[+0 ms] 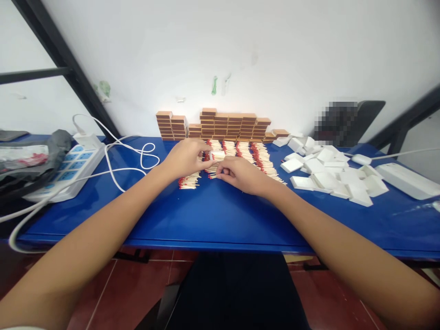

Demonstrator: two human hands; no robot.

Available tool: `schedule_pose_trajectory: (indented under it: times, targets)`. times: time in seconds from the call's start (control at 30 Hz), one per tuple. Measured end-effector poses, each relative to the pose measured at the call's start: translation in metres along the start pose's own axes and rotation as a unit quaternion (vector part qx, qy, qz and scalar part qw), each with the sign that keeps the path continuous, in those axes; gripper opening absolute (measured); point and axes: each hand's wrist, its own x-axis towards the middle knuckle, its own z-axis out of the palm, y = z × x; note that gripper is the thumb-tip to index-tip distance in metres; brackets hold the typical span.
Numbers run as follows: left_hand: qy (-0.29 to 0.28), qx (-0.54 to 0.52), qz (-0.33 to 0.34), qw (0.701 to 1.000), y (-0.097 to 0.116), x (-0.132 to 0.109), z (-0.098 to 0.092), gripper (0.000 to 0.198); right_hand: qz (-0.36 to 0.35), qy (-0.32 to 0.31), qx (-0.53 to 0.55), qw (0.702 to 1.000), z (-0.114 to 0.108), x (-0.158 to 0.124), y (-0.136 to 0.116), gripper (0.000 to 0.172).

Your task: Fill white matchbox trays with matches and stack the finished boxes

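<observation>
Matchsticks [261,158], thin pale wooden slivers with red heads, lie in loose rows across the glossy blue table [220,215] in the head view; behind them, brown cardboard matchboxes [220,126] stand stacked in stepped columns against the white wall; to the right sits a jumbled heap of shallow white card trays [337,176], flat and rectangular; to the left a white power strip [68,169] with pale blue sockets trails a looping white cable [130,160] over the tabletop.

Both my forearms reach straight forward, bare, meeting near the middle of the matchstick rows; my left hand [187,158] is knuckles-up, fingers curled and closed on one end of a small white tray [216,155], which it holds just above the sticks; my right hand [240,175] rests low on the table just beside it, palm down, thumb and forefinger pinched shut on a few matchsticks at the near edge of the rows, their ends pointing towards the left hand; the two hands are nearly touching, the tray between them.
</observation>
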Motion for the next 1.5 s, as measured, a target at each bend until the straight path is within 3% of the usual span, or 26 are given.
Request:
schedule_pose_trajectory:
  times: [0.27, 0.47, 0.67, 0.97, 1.13, 1.2, 1.37, 1.5]
  targets:
    - [-0.009, 0.01, -0.001, 1.0, 0.0, 0.0, -0.002, 0.02, 0.027, -0.024, -0.014, 0.999, -0.009, -0.004, -0.004, 0.01]
    - [-0.018, 0.019, 0.004, 1.0, -0.002, 0.0, 0.0, 0.022, 0.014, 0.059, -0.022, 0.998, -0.026, -0.003, 0.002, 0.012]
    - [-0.013, -0.042, 0.021, 0.999, 0.004, 0.0, 0.0, 0.026, 0.033, 0.126, -0.028, 0.991, -0.031, -0.002, 0.007, 0.009]
    - [-0.006, -0.095, 0.031, 0.995, 0.009, 0.001, -0.001, 0.03, 0.026, 0.113, -0.036, 0.993, -0.026, -0.001, 0.003, 0.01]
    - [0.004, -0.072, 0.004, 0.997, 0.006, 0.001, -0.003, 0.027, 0.021, 0.158, -0.021, 0.987, -0.029, -0.002, -0.006, 0.014]
    - [0.019, -0.046, -0.022, 0.999, 0.003, 0.001, -0.003, 0.027, 0.015, 0.149, -0.005, 0.989, -0.027, -0.003, -0.009, 0.015]
    - [0.043, 0.0, -0.048, 0.998, -0.005, 0.001, -0.003, 0.025, -0.019, 0.058, 0.01, 0.998, -0.009, -0.001, -0.006, 0.008]
    - [0.04, 0.0, -0.051, 0.998, -0.005, 0.001, -0.002, 0.025, 0.002, 0.04, 0.024, 0.999, 0.004, 0.001, -0.002, 0.006]
